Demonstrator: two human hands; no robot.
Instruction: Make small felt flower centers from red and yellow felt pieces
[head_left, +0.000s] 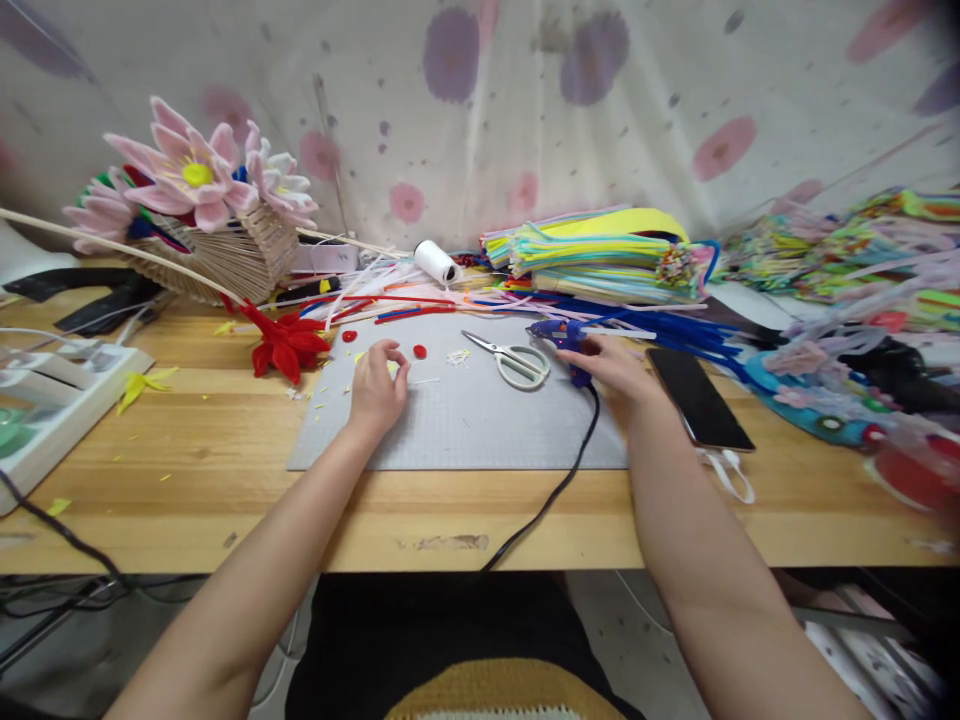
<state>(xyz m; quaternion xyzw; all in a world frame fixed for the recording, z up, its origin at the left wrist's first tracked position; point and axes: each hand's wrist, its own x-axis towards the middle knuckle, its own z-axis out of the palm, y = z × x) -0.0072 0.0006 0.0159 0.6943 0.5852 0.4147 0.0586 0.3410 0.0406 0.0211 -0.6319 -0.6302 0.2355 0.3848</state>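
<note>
My right hand (607, 365) is wrapped round a blue glue gun (559, 334), whose black cord runs down over the table's front edge. On the left part of the grey cutting mat (480, 430), my left hand (379, 385) has its fingers curled towards the thumb. Some yellow shows between them, but what they hold is too small to name. One small red disc (419, 352) lies just right of this hand, another (349, 337) behind it to the left. Between the hands lie open scissors (521, 367) and a little pile of white bits (458, 357).
A red fuzzy flower (289, 345) rests left of the mat, before a stick basket (217, 255) with pink flowers. Bundled coloured stems (600, 255) and a white spool (435, 262) line the back. A phone (697, 398) lies right, a power strip (67, 415) far left.
</note>
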